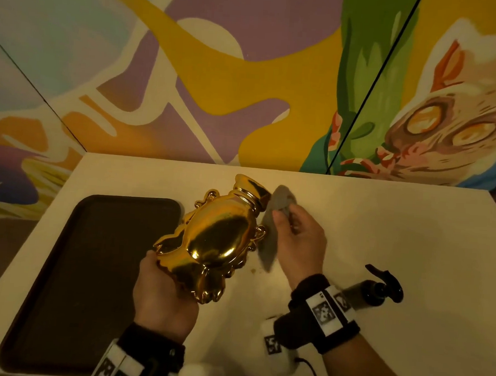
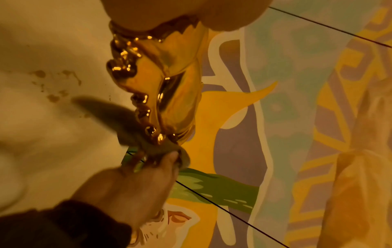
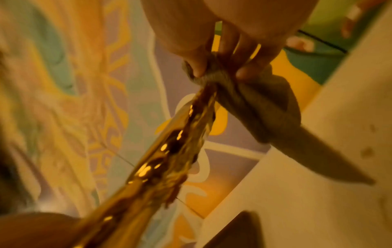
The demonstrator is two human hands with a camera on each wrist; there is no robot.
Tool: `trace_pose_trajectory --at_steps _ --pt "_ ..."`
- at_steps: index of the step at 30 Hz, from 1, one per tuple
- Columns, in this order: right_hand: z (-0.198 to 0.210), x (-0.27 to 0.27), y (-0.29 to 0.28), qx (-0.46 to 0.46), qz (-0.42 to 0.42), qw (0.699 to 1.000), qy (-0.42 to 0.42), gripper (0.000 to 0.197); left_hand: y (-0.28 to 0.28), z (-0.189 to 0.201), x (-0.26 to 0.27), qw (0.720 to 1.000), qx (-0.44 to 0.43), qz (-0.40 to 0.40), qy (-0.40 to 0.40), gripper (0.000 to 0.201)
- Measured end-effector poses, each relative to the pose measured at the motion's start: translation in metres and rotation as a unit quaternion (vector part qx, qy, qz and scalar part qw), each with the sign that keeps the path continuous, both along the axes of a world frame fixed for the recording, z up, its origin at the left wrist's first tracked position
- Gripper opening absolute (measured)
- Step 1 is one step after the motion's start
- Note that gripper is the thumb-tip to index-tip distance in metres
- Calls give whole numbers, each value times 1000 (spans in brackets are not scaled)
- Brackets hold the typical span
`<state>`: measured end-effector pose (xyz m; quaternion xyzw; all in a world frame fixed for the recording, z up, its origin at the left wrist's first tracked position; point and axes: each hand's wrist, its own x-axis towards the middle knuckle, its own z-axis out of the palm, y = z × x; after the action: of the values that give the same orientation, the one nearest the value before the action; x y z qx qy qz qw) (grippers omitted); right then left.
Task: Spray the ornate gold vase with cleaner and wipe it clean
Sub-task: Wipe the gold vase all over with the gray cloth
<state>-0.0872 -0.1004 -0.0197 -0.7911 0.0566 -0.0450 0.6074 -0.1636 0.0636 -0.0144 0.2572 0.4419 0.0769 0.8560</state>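
The ornate gold vase [image 1: 217,235] is lifted off the table and tilted, its mouth pointing away to the upper right. My left hand [image 1: 162,290] grips its foot from below. My right hand [image 1: 296,237] pinches a grey cloth [image 1: 270,238] and presses it against the vase's neck and right-hand scrollwork. In the left wrist view the vase [image 2: 167,83] runs down from my palm to the cloth [image 2: 118,120]. In the right wrist view my fingers [image 3: 199,67] bunch the cloth [image 3: 265,114] over the vase's rim [image 3: 203,100]. A dark spray bottle [image 1: 380,286] lies on the table behind my right wrist.
A dark tray [image 1: 90,280] lies on the white table [image 1: 398,232] at the left. Small brown spots [image 1: 253,271] mark the table under the vase. A painted mural wall [image 1: 248,71] stands right behind the table's far edge.
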Motion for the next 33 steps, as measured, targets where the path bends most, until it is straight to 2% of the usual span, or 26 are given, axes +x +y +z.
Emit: trace_pose_trajectory --at_steps 2,3,4,5,6,8,11,13,15,16,19,21,25,27,28,29,31,33 --pt "3 1 -9 -143 49 985 -84 8 -2 7 0 997 -56 6 -47 31" --pt "1 -1 -11 -204 88 969 -109 11 -5 15 -2 996 -54 -1 -64 33" --pt "-3 -3 -11 -245 121 955 -119 16 -6 15 -2 998 -2 -22 -53 32" --pt "-6 -8 -10 -265 140 947 -114 18 -5 11 0 997 60 -44 -21 31" --pt "-9 -13 -8 -276 156 942 -109 20 -1 7 2 995 78 -62 -9 29" --pt "-12 -24 -6 -288 186 931 -129 22 4 2 7 996 50 -77 -20 35" --pt "-10 -37 -3 -287 206 910 -218 19 3 2 13 996 56 -66 -33 39" --pt "-6 -46 5 -308 249 880 -262 15 -2 4 17 995 43 -66 -57 38" --pt "-3 -52 13 -326 284 856 -283 15 -6 5 19 996 16 -68 -61 37" --pt "-3 -51 13 -329 282 855 -284 16 -6 6 20 995 12 -72 -63 38" --pt "-6 -39 5 -324 227 876 -274 17 -2 3 26 994 19 -80 -66 48" --pt "-6 -38 8 -305 221 890 -257 18 0 2 29 994 18 -79 -68 52" --pt "-3 -51 19 -266 275 897 -222 20 2 4 35 997 12 -65 -46 49" --pt "-5 -53 12 -253 325 889 -202 17 6 1 36 996 19 -62 -54 42" --pt "-7 -54 7 -246 340 891 -175 15 9 0 36 996 26 -59 -69 38" --pt "-8 -53 0 -228 337 905 -128 11 13 1 37 995 30 -55 -80 34" --pt "-4 -49 -17 -168 270 947 -40 8 18 7 41 993 40 -63 -93 31" --pt "7 -40 -31 -124 173 973 -84 20 23 9 42 993 24 -65 -99 35"
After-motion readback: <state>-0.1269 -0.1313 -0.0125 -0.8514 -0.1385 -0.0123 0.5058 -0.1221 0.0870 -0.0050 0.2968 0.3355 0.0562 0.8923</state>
